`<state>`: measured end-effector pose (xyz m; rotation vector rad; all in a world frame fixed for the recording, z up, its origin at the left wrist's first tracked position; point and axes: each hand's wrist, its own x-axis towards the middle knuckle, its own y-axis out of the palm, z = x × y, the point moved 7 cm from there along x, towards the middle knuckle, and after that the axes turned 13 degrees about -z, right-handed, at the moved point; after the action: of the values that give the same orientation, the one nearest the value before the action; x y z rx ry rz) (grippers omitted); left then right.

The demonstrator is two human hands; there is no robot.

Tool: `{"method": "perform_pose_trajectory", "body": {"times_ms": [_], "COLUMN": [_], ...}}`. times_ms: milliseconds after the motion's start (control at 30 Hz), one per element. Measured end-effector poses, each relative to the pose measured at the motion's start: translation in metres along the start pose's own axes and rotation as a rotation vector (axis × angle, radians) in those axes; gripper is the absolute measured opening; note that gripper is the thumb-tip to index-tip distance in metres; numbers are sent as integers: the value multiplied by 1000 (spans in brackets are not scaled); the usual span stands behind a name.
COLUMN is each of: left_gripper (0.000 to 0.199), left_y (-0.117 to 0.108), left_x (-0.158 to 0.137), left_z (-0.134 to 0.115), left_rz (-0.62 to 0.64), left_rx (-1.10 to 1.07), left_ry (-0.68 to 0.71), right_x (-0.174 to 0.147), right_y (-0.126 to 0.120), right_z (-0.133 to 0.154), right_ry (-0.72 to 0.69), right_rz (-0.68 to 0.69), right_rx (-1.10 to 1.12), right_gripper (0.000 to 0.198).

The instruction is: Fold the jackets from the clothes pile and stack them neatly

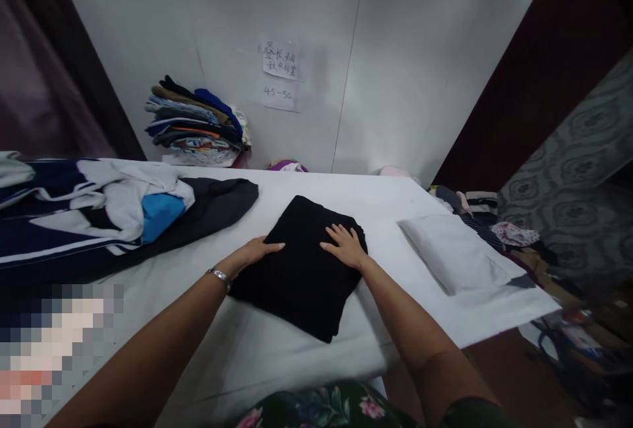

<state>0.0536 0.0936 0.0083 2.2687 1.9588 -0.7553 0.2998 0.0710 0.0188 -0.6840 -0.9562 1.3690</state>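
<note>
A folded black garment [301, 270] lies on the white-covered table in front of me, roughly square and set at an angle. At its left edge is my left hand [253, 252], a bracelet on the wrist; the thumb rests on top of the cloth and the other fingers curl at the edge, partly hidden. My right hand [347, 248] lies flat on the garment's right side with its fingers spread.
Left on the table [386, 322] are a dark grey garment [225, 204] and a heap of navy and white clothes [64, 217]. A folded clothes stack [198, 124] stands by the wall. To the right lies a folded light grey garment [455, 250]. Part of the lower left is pixelated.
</note>
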Motion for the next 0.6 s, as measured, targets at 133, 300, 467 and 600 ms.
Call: {"method": "perform_pose_trajectory", "body": {"times_ms": [133,300,467,600], "left_gripper": [70,73,67,67], "left_y": [-10,-20,-19,-32], "left_x": [-2,-15,-33,-40], "left_z": [-1,-1,2,13], "left_rz": [-103,-175,-18,-189], "left_rx": [64,59,-92,18], "left_ry": [25,19,75,37], "right_x": [-7,-40,-97,-121], "right_y": [-6,-40,-12,6], "right_z": [-5,-33,-71,-42], "right_ry": [6,133,769,794], "right_rz": [-106,-587,-542,-232], "right_rx": [136,459,1160,1437], "right_gripper": [61,55,75,49]}}
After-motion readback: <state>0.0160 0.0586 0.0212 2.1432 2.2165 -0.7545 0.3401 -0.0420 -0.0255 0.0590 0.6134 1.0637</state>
